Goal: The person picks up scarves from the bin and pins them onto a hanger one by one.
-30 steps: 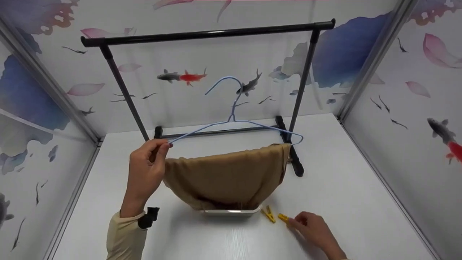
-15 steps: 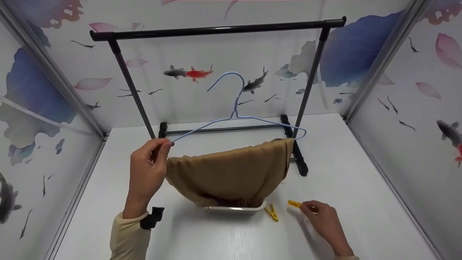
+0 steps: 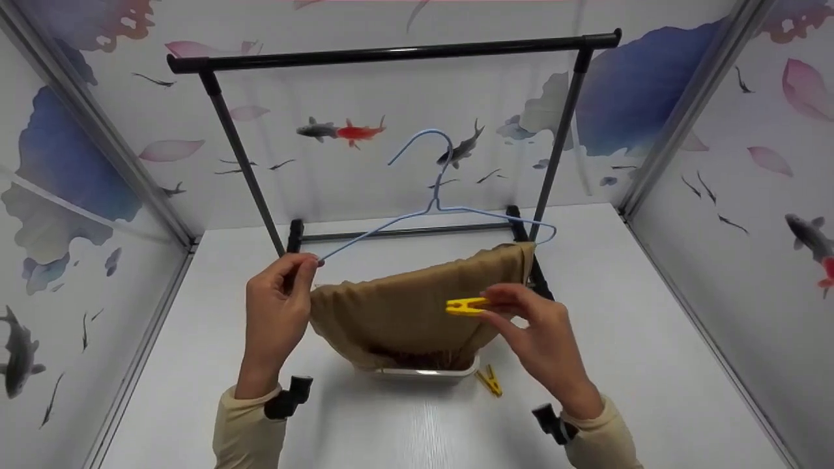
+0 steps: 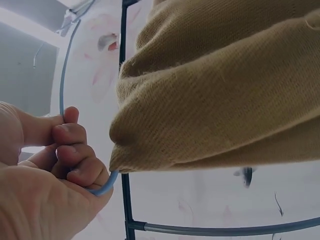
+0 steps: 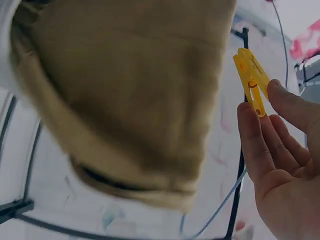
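Note:
My left hand (image 3: 280,306) grips the left corner of a blue wire hanger (image 3: 397,221), its fingers curled round the wire in the left wrist view. Over the hanger's lower bar hangs a folded brown knitted cloth (image 3: 404,306), its top edge sloping up to the right. My right hand (image 3: 541,332) pinches a yellow clothespin (image 3: 464,307) between thumb and fingers, in front of the cloth in the head view. In the right wrist view this clothespin (image 5: 251,80) points away from the fingertips, beside the cloth (image 5: 135,85).
A second yellow clothespin (image 3: 490,381) lies on the white table (image 3: 404,436), right of a pale basket (image 3: 423,373) partly hidden under the cloth. Behind the hanger stands a black garment rack (image 3: 404,53). Patterned walls enclose the table at the back and sides.
My right hand has picked the clothespin up from the table and carried it up and left to the cloth. The left hand keeps its grip, and the hanger tilts slightly more.

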Tool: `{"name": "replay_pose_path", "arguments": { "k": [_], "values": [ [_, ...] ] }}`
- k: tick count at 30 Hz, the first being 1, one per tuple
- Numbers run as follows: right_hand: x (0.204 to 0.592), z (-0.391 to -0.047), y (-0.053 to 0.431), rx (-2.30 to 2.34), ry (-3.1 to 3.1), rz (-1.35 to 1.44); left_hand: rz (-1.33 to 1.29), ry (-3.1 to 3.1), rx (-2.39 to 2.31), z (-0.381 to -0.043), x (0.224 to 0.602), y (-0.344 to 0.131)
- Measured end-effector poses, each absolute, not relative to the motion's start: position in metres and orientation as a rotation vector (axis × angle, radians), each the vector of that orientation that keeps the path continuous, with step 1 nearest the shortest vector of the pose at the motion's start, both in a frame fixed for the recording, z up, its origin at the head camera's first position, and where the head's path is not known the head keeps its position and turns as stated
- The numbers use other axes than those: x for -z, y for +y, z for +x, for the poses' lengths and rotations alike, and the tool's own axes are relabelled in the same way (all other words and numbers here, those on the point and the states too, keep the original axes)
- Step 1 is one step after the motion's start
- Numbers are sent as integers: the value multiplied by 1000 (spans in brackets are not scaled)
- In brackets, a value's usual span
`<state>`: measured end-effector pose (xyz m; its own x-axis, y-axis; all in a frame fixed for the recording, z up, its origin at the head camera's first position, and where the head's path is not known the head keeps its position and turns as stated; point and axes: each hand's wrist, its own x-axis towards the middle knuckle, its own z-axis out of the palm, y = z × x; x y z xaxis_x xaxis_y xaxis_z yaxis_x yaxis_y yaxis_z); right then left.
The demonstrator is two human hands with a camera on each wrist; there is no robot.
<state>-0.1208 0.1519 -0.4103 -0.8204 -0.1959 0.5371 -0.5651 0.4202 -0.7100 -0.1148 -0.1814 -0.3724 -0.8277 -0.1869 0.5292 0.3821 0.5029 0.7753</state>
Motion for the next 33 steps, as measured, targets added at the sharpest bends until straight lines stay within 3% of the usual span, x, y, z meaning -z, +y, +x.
{"name": "replay_pose_path", "arguments": {
  "k": [11, 33],
  "values": [
    [360, -139, 56, -1145, -2103, 1193, -101, -2194, 1346, -111, 372, -169],
    [351, -150, 11, -768, -2361, 1405, -211, -2126, 1485, -109, 377, -159]
  ]
}}
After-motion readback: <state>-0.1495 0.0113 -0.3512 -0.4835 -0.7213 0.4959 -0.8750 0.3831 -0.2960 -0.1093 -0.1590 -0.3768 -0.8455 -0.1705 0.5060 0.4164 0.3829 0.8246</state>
